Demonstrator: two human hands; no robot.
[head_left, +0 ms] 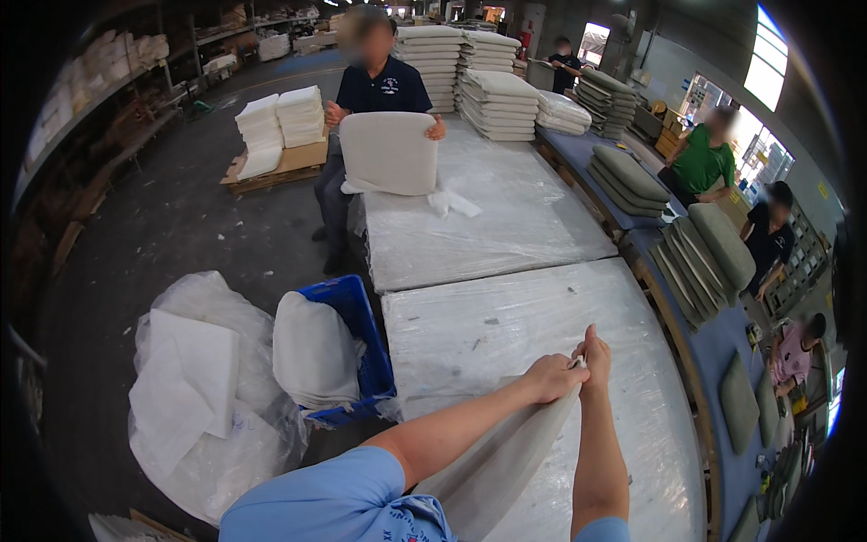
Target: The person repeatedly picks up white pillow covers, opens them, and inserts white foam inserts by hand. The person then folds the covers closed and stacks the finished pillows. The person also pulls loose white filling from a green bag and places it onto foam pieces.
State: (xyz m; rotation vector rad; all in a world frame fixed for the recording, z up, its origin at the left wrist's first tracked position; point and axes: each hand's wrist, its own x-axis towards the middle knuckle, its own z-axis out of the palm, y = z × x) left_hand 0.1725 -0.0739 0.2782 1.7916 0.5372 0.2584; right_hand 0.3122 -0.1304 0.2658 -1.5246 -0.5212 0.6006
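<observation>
A limp, light grey fabric piece (515, 456), perhaps a cushion cover, hangs in a long fold from my hands toward my body. My left hand (551, 378) is closed on its far upper end, fingers bunched around the cloth. Right beside it, my right hand (593, 359) pinches the same end with the thumb pointing up. Both hands are held over a plastic-wrapped work surface (488, 334). My palms hide part of the gripped edge.
Across the surface a co-worker holds a light grey cushion (390, 154) upright. A blue crate (375, 352) with pale cushions stands at left, beside a plastic bag (203, 289) with white sheets. Grey-green cushions (691, 271) lie on the blue table (713, 361) at right, where other people stand.
</observation>
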